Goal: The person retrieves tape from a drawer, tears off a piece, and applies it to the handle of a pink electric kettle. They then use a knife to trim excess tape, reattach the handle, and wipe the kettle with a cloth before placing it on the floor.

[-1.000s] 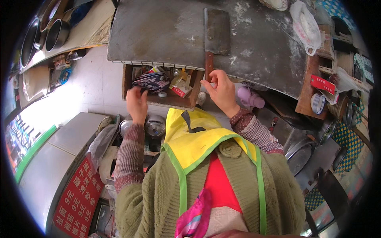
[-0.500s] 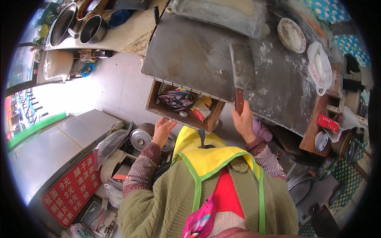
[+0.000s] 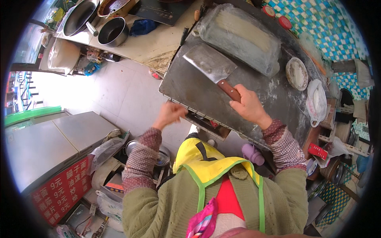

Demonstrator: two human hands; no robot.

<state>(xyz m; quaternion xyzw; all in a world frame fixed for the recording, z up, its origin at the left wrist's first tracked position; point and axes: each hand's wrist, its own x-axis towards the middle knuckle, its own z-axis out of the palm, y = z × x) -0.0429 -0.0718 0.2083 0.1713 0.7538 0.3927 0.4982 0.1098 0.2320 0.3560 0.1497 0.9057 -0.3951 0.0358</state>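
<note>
A cleaver with a broad grey blade [image 3: 210, 63] lies nearly flat over the dark worktop [image 3: 182, 83], pointing to the far left. My right hand [image 3: 251, 106] is wrapped round its brown wooden handle [image 3: 229, 90]. My left hand [image 3: 170, 115] is at the worktop's front edge, by the left end of a wooden drawer [image 3: 216, 131]. Its fingers are curled in, and I see nothing in them. Most of the drawer is under the worktop; only a narrow strip of its inside shows.
Behind the blade is a plastic-covered tray [image 3: 242, 37]. A floury bowl [image 3: 297, 74] and a white plastic bag [image 3: 316, 102] stand at the right. A saucepan [image 3: 113, 31] and a frying pan [image 3: 81, 18] sit on the far-left counter. Lidded pots [image 3: 163, 155] stand below my left arm.
The drawer has slid in under the worktop. My right hand has swung the cleaver from upright down over the worktop, leftward. My left hand has moved up and its fingers have curled.
</note>
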